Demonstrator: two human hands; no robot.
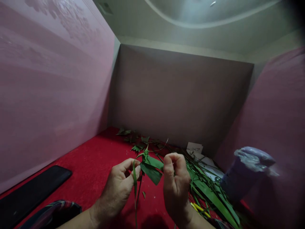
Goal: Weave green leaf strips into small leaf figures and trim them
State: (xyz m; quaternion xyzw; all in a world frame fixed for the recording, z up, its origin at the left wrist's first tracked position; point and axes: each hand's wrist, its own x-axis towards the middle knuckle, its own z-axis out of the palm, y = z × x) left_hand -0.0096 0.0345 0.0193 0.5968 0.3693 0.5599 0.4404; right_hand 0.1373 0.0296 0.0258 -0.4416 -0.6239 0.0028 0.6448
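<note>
Both of my hands are raised over a red carpet and work on a folded green leaf strip. My left hand pinches a narrow strand of the leaf between thumb and forefinger; the strand hangs down past my wrist. My right hand is closed in a fist on the other end of the folded leaf, its back turned toward me. The leaf piece spans the gap between the two hands.
A pile of long green leaves and small cuttings lies on the carpet toward the back wall. A purple cylinder lies at the right. A black flat object rests at the left. Yellow handles and white paper show near the leaves.
</note>
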